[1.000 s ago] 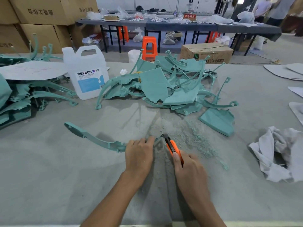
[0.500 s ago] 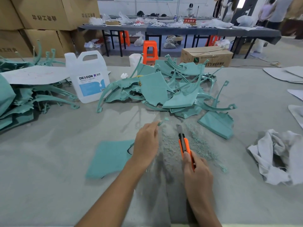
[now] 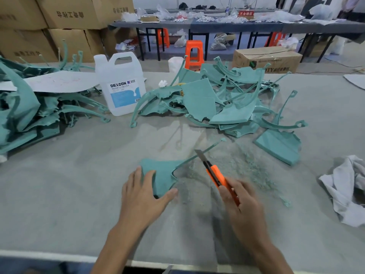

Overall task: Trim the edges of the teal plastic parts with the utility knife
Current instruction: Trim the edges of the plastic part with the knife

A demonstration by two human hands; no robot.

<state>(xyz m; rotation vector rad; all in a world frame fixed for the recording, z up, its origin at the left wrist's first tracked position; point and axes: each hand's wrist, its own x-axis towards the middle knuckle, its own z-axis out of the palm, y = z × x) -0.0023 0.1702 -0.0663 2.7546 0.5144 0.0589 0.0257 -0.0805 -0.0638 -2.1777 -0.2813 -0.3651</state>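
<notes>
A teal plastic part (image 3: 165,174) lies on the grey table in front of me, a flat plate with a thin arm running up to the right. My left hand (image 3: 143,196) holds the plate's near edge, fingers on top and thumb along its right side. My right hand (image 3: 240,202) grips an orange utility knife (image 3: 215,174). Its blade is out and points up-left, its tip at the thin arm. Teal shavings (image 3: 246,169) are scattered to the right of the part.
A pile of teal parts (image 3: 221,101) fills the table's middle back, another heap (image 3: 29,109) the left. A white DEXCON jug (image 3: 121,86) stands between them. A loose teal plate (image 3: 278,145) and a white rag (image 3: 347,186) lie at the right. Cardboard boxes (image 3: 65,22) stack behind.
My left hand has turned the part and drawn it nearer, gripping its plate end. The knife has tilted from pointing straight ahead to pointing up-left at the thin arm.
</notes>
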